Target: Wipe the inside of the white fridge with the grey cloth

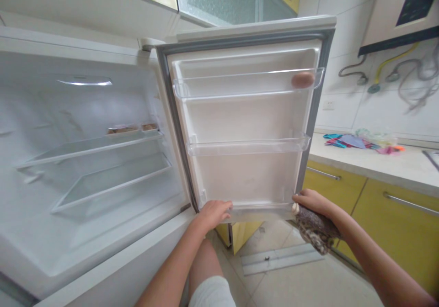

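A refrigerator door (247,179) stands wide open, its inner side facing me. My left hand (215,214) is at the left part of the bottom door shelf (260,212), its fingers curled over the clear rim. At the right end of that same shelf is my right hand (313,203), closed around a dark brown patterned rag (317,229). The rag hangs beneath my palm, and a pale bit of it pokes out by my fingertips. Higher up, the door has a middle shelf (248,148) and a top shelf (240,85) with a brown egg-like object (302,80) at its right.
To the left is the fridge interior (103,238) with glass shelves (113,183) and small packages (122,129) at the back. A counter (394,167) on the right bears colourful cloths or bags (356,141). Yellow cabinets (394,227) run below it. A water heater (394,23) hangs above.
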`<state>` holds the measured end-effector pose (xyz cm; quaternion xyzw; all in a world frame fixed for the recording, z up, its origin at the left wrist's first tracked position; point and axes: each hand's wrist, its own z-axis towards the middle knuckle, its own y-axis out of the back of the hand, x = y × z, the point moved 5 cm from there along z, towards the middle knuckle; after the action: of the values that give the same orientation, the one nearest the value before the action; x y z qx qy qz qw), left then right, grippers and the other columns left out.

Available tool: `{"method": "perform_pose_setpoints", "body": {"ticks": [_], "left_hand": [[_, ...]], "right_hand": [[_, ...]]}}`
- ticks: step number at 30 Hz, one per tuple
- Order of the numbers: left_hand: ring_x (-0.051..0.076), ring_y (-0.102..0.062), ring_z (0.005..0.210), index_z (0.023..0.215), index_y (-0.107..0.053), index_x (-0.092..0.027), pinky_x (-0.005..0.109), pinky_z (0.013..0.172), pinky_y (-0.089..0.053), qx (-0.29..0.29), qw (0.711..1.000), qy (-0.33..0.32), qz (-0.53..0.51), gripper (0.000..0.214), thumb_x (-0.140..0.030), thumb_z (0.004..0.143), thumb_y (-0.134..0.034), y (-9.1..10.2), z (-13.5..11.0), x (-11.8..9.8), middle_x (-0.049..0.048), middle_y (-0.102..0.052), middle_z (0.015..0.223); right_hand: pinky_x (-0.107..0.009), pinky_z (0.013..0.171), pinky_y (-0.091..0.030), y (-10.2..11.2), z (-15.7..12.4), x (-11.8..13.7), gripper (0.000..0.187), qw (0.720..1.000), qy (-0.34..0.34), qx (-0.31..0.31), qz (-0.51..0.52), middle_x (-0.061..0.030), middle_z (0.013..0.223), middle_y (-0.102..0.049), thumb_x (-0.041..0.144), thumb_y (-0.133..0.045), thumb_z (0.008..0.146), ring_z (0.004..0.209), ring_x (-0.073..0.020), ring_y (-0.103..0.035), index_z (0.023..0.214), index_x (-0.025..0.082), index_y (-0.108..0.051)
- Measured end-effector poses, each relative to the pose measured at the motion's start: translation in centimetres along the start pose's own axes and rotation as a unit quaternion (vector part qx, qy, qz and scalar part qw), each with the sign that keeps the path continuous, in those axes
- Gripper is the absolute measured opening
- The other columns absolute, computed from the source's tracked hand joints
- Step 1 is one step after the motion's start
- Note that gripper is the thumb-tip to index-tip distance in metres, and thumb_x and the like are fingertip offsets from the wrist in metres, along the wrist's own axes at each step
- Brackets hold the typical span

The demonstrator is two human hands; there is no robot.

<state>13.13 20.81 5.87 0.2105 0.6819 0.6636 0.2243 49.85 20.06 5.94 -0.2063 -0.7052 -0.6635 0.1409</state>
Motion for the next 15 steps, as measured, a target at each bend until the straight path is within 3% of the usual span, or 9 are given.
{"method": "perform_pose_setpoints", "body": {"ticks": [6,12,15], "left_hand": [[0.027,-0.073,0.102,0.107,-0.067,-0.027,0.033,0.081,-0.052,0.019,1.0,0.002,0.01,0.019,-0.034,0.09,-0.065,-0.6,0.1,-0.1,0.0064,-0.078,0.105],[0.026,-0.072,0.102,0.104,-0.065,-0.028,0.033,0.081,-0.052,0.01,1.0,0.01,0.02,0.016,-0.035,0.09,-0.064,-0.9,-0.1,-0.1,0.0052,-0.077,0.106],[0.026,-0.072,0.102,0.103,-0.064,-0.028,0.035,0.082,-0.052,-0.006,0.999,0.019,0.03,0.015,-0.036,0.091,-0.061,-1.1,-0.4,-0.2,0.0058,-0.077,0.105]], "right_hand": [[-0.032,0.074,-0.047,-2.7,0.3,-1.2,0.036,0.999,-0.017,0.013,0.028,-0.0145,0.078,-0.073,0.038,-0.049,0.084,0.082,-0.0273,-0.069,0.063,0.015,-0.067],[-0.035,0.082,-0.05,-3.4,-0.7,-2.2,0.042,0.996,-0.025,0.011,0.083,-0.0165,0.086,-0.076,0.045,-0.046,0.086,0.089,-0.029,-0.071,0.071,0.014,-0.069],[-0.036,0.09,-0.053,-5.5,-2.8,-3.7,0.049,0.968,-0.037,-0.008,0.249,-0.0132,0.096,-0.078,0.057,-0.046,0.086,0.097,-0.0287,-0.072,0.09,0.015,-0.071]]}}
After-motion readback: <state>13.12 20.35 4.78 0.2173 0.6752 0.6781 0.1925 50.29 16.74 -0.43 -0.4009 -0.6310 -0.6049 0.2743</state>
